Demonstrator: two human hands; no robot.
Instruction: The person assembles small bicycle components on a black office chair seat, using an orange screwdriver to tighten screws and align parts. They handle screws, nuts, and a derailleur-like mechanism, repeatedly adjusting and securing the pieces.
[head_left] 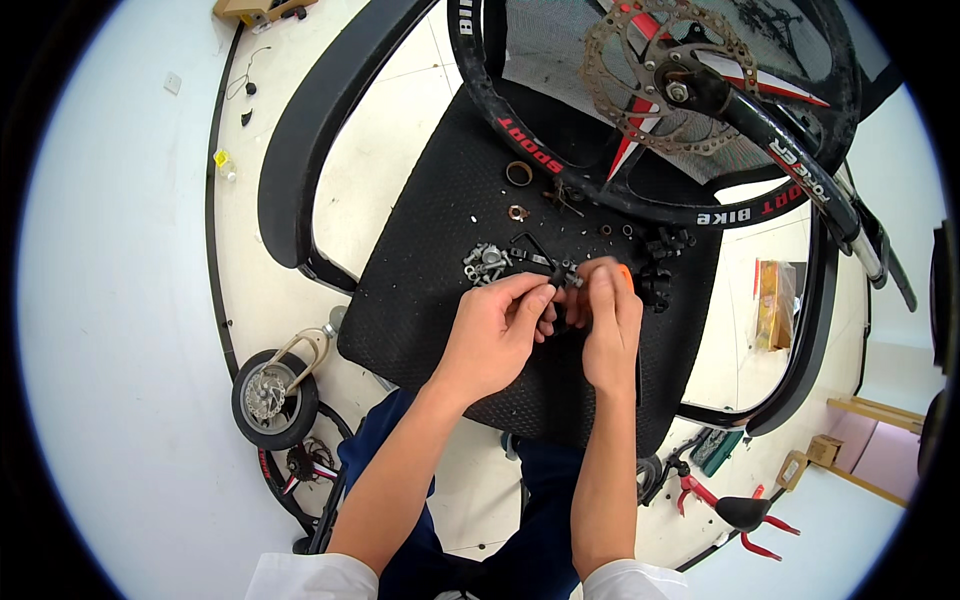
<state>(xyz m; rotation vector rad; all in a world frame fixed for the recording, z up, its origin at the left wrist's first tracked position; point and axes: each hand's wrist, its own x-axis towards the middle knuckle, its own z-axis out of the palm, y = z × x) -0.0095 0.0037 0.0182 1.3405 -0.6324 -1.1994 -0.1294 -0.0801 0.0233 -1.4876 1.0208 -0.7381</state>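
My left hand [497,332] pinches a small black part [559,274] between thumb and forefinger above the chair seat [420,300]. Close beside it, my right hand [608,325] has its fingers drawn together near the same part; what they grip is mostly hidden. An orange piece [626,277] shows behind the right fingers. Left of the fingertips lies a pile of silver bolts and small metal parts [487,263], with a black hex key [528,242] just beyond. Several black plastic pieces [656,285] sit to the right of my right hand.
A bicycle wheel with a brake disc [668,75] and black fork leg [780,150] rests across the chair's far side. A metal ring [519,174] and small washers lie before it. Armrests [300,150] flank the seat. A small wheel [274,398] stands on the floor at left.
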